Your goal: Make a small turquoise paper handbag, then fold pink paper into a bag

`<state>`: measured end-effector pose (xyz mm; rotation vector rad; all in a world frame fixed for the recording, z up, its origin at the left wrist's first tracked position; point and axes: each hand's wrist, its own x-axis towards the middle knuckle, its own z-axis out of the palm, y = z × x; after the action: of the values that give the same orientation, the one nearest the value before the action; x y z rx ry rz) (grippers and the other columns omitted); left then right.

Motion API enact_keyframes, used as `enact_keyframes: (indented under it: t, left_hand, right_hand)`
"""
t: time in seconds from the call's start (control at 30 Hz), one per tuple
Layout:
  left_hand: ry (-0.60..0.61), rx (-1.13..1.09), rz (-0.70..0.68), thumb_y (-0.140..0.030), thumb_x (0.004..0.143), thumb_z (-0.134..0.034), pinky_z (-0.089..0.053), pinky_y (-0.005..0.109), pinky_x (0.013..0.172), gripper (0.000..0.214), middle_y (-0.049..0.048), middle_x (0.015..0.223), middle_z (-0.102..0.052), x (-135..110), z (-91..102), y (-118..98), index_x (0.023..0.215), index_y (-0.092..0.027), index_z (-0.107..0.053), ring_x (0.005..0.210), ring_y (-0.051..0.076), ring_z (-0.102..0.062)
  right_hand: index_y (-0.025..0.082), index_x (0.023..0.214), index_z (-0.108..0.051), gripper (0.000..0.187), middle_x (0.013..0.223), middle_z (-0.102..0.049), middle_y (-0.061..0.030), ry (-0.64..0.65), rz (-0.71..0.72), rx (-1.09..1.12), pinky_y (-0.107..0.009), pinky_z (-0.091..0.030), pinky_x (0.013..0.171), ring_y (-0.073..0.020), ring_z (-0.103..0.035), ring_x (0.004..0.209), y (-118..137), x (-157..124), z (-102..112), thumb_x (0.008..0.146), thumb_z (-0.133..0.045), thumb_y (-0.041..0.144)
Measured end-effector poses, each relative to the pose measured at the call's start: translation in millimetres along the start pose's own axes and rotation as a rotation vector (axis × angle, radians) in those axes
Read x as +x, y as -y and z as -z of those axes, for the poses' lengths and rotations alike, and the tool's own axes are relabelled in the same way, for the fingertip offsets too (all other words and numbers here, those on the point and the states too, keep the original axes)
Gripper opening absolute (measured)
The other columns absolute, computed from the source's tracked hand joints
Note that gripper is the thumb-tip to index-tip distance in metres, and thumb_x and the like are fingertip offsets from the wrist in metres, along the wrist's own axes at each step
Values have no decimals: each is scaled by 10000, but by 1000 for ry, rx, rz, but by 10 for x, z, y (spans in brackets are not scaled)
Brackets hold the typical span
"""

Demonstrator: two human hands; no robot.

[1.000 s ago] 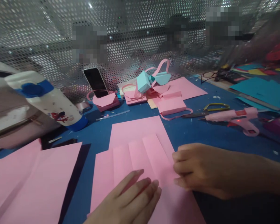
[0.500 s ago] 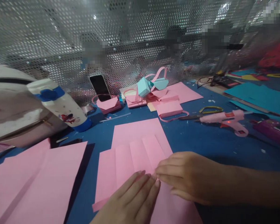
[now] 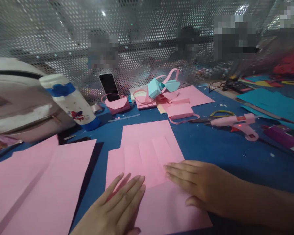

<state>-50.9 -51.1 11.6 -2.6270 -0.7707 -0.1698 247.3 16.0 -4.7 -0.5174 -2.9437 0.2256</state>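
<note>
A pink sheet with several pleat folds [image 3: 147,156] lies on the blue table in front of me. My left hand [image 3: 115,205] rests flat on its near left part, fingers stretched out. My right hand [image 3: 196,186] presses flat on its right side, fingers extended toward the left. Both hands lie on the paper and hold nothing. Under the pleated sheet lies another pink sheet [image 3: 147,130].
More pink sheets [image 3: 36,189] lie at left. A white and blue bottle [image 3: 68,101] leans on a bag [image 3: 17,98]. A phone [image 3: 109,87], pink and teal paper crafts [image 3: 161,94], scissors [image 3: 210,117] and a pink glue gun [image 3: 235,122] sit farther back. A perforated metal screen [image 3: 147,39] stands behind.
My right hand went from curled fingers pinching the paper's edge to lying flat on it. My left hand slid left and back, still flat.
</note>
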Motion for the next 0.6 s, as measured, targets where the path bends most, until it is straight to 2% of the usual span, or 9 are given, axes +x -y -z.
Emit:
enact_keyframes:
  t: [0.17,0.43,0.53,0.6]
  left_hand:
    - [-30,43,46,-359,1014,-411,-91,427,1218,399,73,1368,-586,-295,14,38,1291,-141,-598,1298,205,-508]
    - [0,96,110,-343,1006,-419,-86,463,1219,392,68,1374,-580,-733,-32,34,1310,-150,-575,1296,203,-511]
    - [18,112,139,-336,1000,-415,-76,474,1219,402,63,1408,-546,-858,-60,8,1337,-162,-548,1311,200,-495]
    - [9,118,153,-347,994,-419,-75,472,1220,414,59,1419,-534,-918,-84,-6,1346,-166,-539,1323,202,-481]
  right_hand:
    - [117,1405,-481,491,1426,-521,-105,-43,-11,-63,-350,-451,1059,-202,-509,1291,36,8,13,982,-483,366]
    - [103,1275,-598,395,1303,-634,-95,-107,4,-237,-353,-523,929,-208,-608,1162,132,96,19,999,-440,338]
    - [97,1241,-621,418,1265,-658,-108,-124,-7,-278,-359,-514,938,-218,-615,1146,189,125,16,986,-463,388]
    - [76,1258,-609,493,1272,-649,-134,-92,-28,-271,-370,-510,948,-234,-605,1160,237,135,34,971,-472,453]
